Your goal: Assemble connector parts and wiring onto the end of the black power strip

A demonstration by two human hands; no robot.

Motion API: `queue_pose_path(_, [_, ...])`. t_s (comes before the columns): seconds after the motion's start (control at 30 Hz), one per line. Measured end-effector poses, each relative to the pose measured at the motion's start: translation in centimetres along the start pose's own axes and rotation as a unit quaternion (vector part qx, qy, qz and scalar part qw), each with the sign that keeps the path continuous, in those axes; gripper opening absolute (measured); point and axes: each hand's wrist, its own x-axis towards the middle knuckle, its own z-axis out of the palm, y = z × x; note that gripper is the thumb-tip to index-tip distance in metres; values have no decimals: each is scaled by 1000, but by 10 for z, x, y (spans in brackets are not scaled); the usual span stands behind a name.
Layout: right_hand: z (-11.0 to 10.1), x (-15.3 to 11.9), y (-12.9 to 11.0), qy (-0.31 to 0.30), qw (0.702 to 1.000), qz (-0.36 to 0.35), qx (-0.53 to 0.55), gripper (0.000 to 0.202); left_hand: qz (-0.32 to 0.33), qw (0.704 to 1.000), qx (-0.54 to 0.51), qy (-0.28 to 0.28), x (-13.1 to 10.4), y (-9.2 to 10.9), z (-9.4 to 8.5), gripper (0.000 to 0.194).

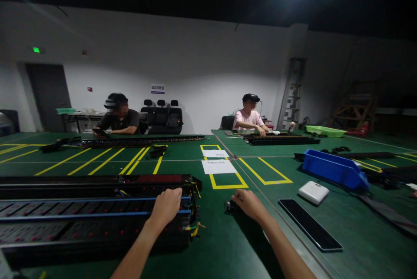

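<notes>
Long black socket strips (97, 229) with red dots lie side by side at the left, some edged in blue. My left hand (165, 207) is over the right end of a blue-edged strip, its fingers curled down onto it; the fingertips are hidden. Yellow-green wires (196, 229) stick out of the strips' ends, right of that hand. On the green table my right hand (249, 204) has its fingers closed on a small black part (230, 207) with a shiny metal piece. The hand covers most of this part.
A phone (309, 224), a white box (313, 192) and a blue bin (334, 169) stand at the right. Paper labels (219, 166) lie ahead within yellow tape lines. Two people (120, 118) sit across the table by more black strips (143, 141).
</notes>
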Motion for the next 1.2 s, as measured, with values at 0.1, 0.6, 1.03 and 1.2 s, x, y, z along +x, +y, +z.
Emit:
queue_pose_path(0.1, [-6, -4, -12, 24, 999, 11, -31, 21, 1, 1000, 3, 2, 0, 0, -1, 31])
queue_pose_path(0.6, [12, -45, -118, -121, 934, -228, 247, 18, 3, 1000, 6, 15, 0, 2, 1, 32])
queue_pose_path(1.03, [17, -46, -120, -112, 931, -220, 268, 20, -3, 1000, 20, 9, 2, 0, 9, 29])
queue_pose_path(1.2, [17, -46, -123, -136, 932, -224, 249, 23, -9, 1000, 18, 7, 1, 1, 8, 30])
